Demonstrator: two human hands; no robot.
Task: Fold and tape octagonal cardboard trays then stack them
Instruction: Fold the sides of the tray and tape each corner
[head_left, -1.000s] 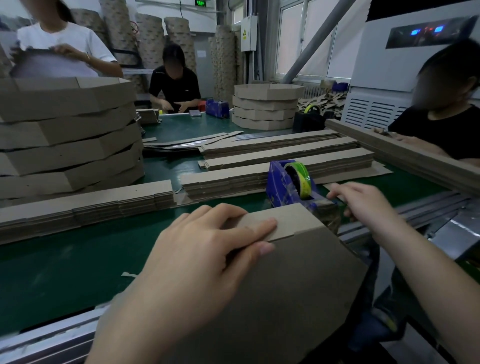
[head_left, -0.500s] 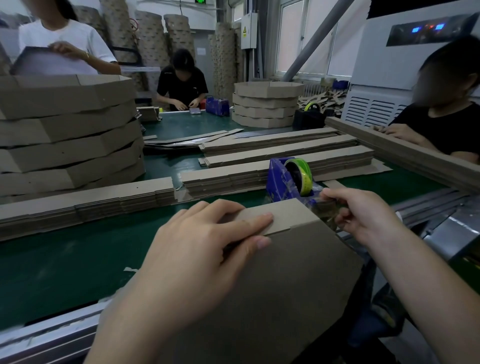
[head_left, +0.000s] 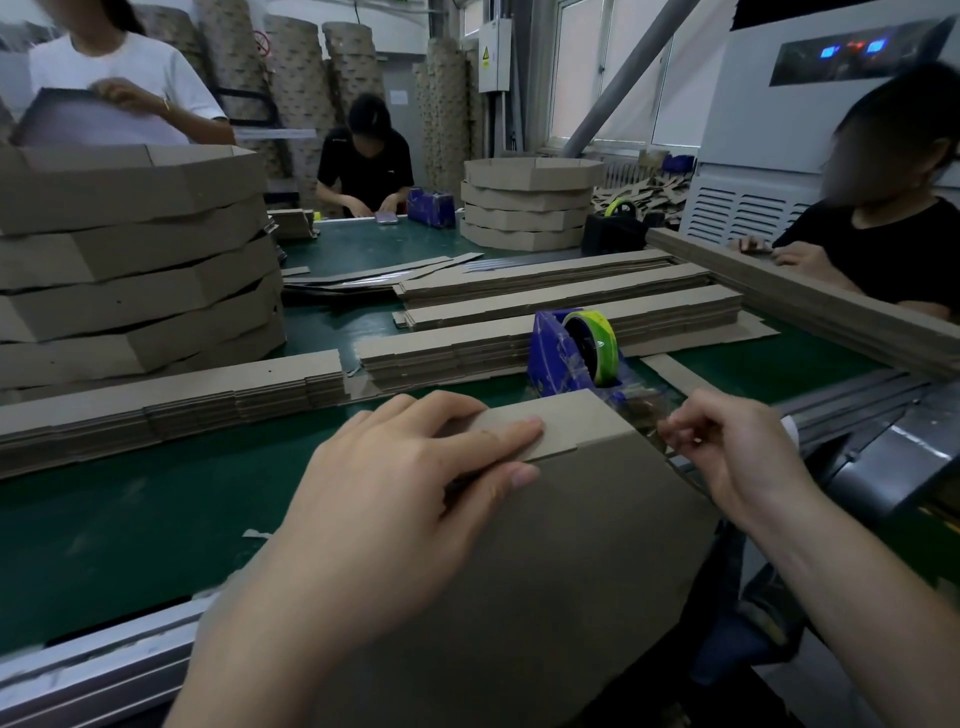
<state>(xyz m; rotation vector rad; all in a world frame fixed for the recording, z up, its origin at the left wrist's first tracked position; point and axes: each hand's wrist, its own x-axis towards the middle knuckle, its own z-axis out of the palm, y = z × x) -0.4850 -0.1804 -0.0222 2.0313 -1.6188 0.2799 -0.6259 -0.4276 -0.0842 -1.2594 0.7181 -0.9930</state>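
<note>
Head view: a folded cardboard tray (head_left: 571, 571) is held up at the near edge of the green table (head_left: 130, 519), its flat side facing the camera. The left hand (head_left: 415, 493) grips its top edge, with the fingers lying over the folded-down flap and the thumb pressing from below. The right hand (head_left: 737, 452) is just right of the tray's top corner. Its fingertips are pinched together on the end of a clear tape (head_left: 641, 410) strip that runs from the blue dispenser (head_left: 550, 358). The strip is faint and hard to trace. The dispenser stands on the table right behind the tray and carries a green-and-yellow roll (head_left: 597, 338).

Piles of flat strips (head_left: 493, 353) lie across the table behind the dispenser and to the left. A tall stack (head_left: 130, 260) of finished trays stands at far left, and a smaller one (head_left: 530, 202) sits further back. Three other people are at the table: two at the far end and one at the right.
</note>
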